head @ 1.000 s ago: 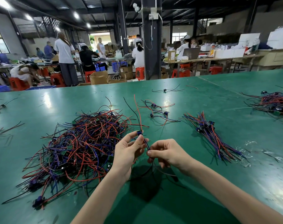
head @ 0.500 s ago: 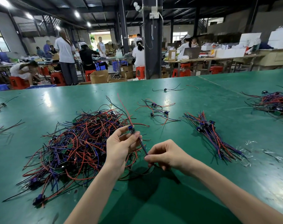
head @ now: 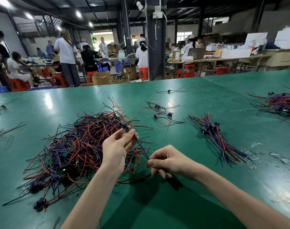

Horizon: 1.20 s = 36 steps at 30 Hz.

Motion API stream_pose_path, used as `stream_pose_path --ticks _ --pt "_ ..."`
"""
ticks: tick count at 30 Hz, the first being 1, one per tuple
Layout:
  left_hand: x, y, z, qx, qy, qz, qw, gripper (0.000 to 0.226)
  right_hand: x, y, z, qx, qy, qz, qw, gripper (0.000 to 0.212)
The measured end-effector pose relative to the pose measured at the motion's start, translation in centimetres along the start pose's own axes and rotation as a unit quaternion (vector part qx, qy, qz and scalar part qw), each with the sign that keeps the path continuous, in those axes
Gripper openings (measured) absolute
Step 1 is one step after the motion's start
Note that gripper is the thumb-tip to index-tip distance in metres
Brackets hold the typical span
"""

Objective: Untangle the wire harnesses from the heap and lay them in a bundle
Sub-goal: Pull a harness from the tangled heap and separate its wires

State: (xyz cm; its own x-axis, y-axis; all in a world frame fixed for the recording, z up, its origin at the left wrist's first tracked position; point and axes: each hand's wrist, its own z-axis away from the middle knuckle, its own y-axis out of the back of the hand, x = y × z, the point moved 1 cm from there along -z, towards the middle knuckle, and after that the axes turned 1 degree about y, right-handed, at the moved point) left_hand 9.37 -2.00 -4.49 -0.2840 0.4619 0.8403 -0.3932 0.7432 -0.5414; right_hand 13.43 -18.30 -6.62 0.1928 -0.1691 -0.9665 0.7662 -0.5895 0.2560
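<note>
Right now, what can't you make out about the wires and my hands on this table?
- Head view: how many harnesses the heap holds; they overlap.
- The harness past the right hand; curled fingers hide it.
- The pile at far right is cut off by the frame edge.
- Part under left hand hidden.

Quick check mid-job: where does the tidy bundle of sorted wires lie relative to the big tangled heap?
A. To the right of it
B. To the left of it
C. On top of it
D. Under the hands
A: the aligned bundle lies on the green table to the right of the heap, apart from it.
</note>
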Motion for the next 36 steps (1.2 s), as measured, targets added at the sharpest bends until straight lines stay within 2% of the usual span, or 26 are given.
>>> stream_pose_path --ticks 5,9,15,23,27,32,36 --pt "-0.4 -0.1 0.2 -0.018 0.032 -0.016 0.999 0.010 0.1 -1.3 0.4 -0.040 -0.015 0.015 0.999 0.018" --pt "-0.4 0.1 0.3 -0.017 0.049 -0.025 0.998 0.012 -0.4 -2.5 0.5 -0.070 0.004 0.009 0.997 0.021" --pt "0.3 0.4 0.0 0.007 0.038 -0.022 0.999 0.009 -0.8 -1.3 0.4 -0.033 0.026 0.007 0.999 0.014" --pt "0.5 0.3 -0.1 0.005 0.015 0.006 1.000 0.007 -0.5 0.6 0.0 0.074 0.040 0.191 0.978 0.014" --pt "0.2 0.4 -0.2 0.024 -0.003 -0.019 1.000 0.005 0.1 0.5 -0.5 0.123 0.009 0.202 0.972 0.019" --pt "0.3 0.5 0.0 0.048 -0.049 -0.047 0.997 0.004 0.3 -0.1 -0.6 0.096 0.027 0.175 0.980 0.016" --pt "0.4 0.6 0.0 0.079 -0.074 -0.052 0.993 0.002 0.6 -0.5 -0.5 0.084 0.056 0.232 0.967 0.022"
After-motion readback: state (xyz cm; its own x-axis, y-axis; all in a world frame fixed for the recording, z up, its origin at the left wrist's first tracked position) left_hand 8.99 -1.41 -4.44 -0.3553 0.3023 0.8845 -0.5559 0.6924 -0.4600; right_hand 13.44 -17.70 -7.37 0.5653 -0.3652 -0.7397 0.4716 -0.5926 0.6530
